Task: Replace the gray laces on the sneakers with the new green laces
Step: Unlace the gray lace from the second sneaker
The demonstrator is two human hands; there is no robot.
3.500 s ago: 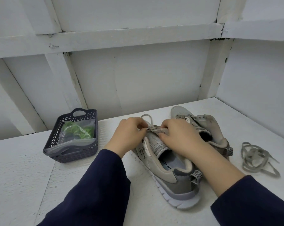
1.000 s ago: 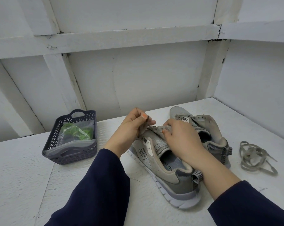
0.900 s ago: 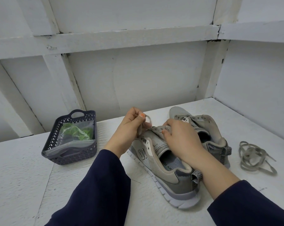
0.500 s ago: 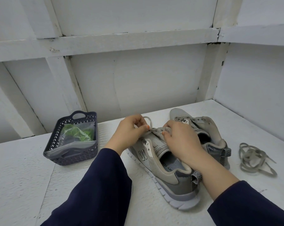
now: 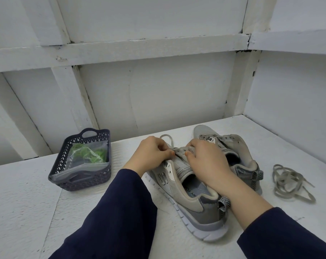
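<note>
Two grey sneakers stand side by side on the white shelf. The near sneaker (image 5: 192,206) is under both hands. My left hand (image 5: 149,154) pinches the grey lace (image 5: 167,138) at the shoe's left eyelets; a loop of it sticks up behind the fingers. My right hand (image 5: 205,161) grips the eyelet flap and tongue from the right. The far sneaker (image 5: 231,144) has no lace in the eyelets that show. A removed grey lace (image 5: 289,181) lies in a loose heap to the right. Green laces (image 5: 88,155) sit in a clear bag inside the basket.
A dark plastic basket (image 5: 80,182) stands at the left on the white shelf (image 5: 23,202). White walls and wooden framing close in the back and right side.
My left hand had lifted the lace up from the shoe a second ago; it has come back down to the eyelets. My right hand stays on the shoe.
</note>
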